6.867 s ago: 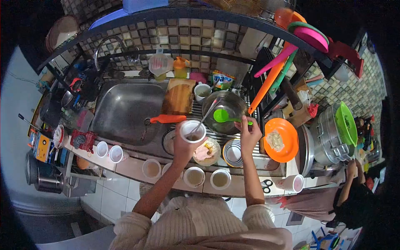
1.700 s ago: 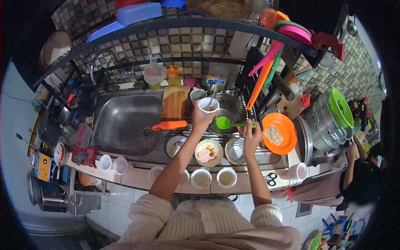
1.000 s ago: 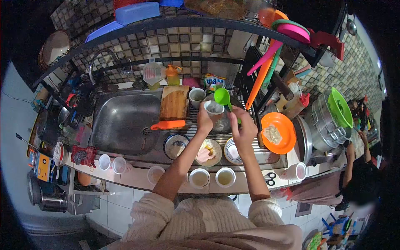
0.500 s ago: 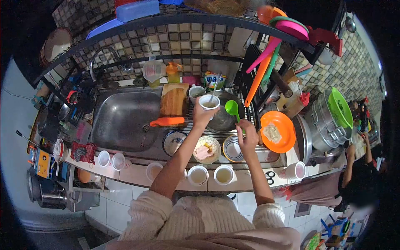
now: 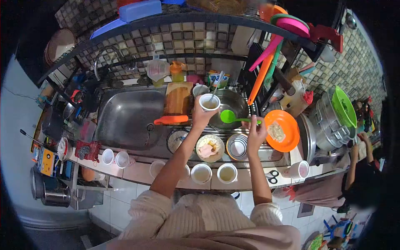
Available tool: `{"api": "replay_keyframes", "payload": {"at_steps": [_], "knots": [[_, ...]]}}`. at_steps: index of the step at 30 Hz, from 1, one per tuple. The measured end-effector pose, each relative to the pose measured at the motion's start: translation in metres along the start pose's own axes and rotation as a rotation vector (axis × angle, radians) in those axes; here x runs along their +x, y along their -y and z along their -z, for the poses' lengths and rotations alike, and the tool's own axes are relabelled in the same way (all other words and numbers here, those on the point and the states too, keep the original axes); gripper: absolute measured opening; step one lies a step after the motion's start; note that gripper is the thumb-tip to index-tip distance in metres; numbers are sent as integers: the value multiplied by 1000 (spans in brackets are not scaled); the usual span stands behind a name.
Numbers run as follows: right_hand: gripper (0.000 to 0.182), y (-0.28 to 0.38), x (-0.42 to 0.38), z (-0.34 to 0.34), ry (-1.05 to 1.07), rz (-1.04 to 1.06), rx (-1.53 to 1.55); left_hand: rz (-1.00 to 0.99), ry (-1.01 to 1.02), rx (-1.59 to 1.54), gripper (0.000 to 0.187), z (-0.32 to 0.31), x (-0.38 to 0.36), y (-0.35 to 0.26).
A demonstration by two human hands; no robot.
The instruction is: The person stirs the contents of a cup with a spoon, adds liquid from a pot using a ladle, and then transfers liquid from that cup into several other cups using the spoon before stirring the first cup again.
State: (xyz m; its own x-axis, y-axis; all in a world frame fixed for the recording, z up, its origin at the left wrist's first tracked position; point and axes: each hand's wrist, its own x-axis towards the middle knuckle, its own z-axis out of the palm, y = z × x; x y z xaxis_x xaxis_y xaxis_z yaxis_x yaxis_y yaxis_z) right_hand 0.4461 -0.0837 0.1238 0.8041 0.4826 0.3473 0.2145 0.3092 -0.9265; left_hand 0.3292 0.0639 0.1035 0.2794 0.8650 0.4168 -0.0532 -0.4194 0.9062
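Clock directions take the pot (image 5: 236, 98) as the dial's centre, with 12 on the far side. The left hand (image 5: 201, 116) is wrapped around a cup (image 5: 209, 106), held upright by the pot's rim at 10 o'clock; a spoon (image 5: 217, 84) leans in it over some liquid. The right hand (image 5: 257, 131), at 4 o'clock, has its fingers closed in a narrow pinch on the handle of a green ladle (image 5: 228, 116), whose bowl is over the pot's inside, towards 6, apart from the cup. The mug (image 5: 200, 89) is at 10 just beyond the cup, and the pouch (image 5: 218, 78) at 11. Out at 9 lie the board (image 5: 178, 98) and, past it, the sink (image 5: 125, 118); an orange handle (image 5: 171, 119) lies at the board's near edge. A bowl (image 5: 209, 148) with pink food is at 7, and a round tin (image 5: 238, 146) near 6. Closer to the person, at 7 and 6, two cups of liquid (image 5: 201, 173) stand side by side on the counter (image 5: 246, 178). Scissors (image 5: 273, 176) lie at 5. The orange plate (image 5: 282, 130), with pale food, is between 3 and 4; farther out at 3 is a steamer (image 5: 327, 127), with a green colander (image 5: 344, 106) tilted against it.
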Motion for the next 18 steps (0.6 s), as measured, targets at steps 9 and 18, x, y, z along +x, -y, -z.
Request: {"api": "replay_keyframes", "payload": {"at_steps": [9, 18], "knots": [[12, 51, 1, -14, 10, 246, -100, 11, 9, 175, 59, -9, 0, 9], [12, 63, -1, -25, 159, 798, -443, 105, 12, 213, 59, -13, -4, 2]]}}
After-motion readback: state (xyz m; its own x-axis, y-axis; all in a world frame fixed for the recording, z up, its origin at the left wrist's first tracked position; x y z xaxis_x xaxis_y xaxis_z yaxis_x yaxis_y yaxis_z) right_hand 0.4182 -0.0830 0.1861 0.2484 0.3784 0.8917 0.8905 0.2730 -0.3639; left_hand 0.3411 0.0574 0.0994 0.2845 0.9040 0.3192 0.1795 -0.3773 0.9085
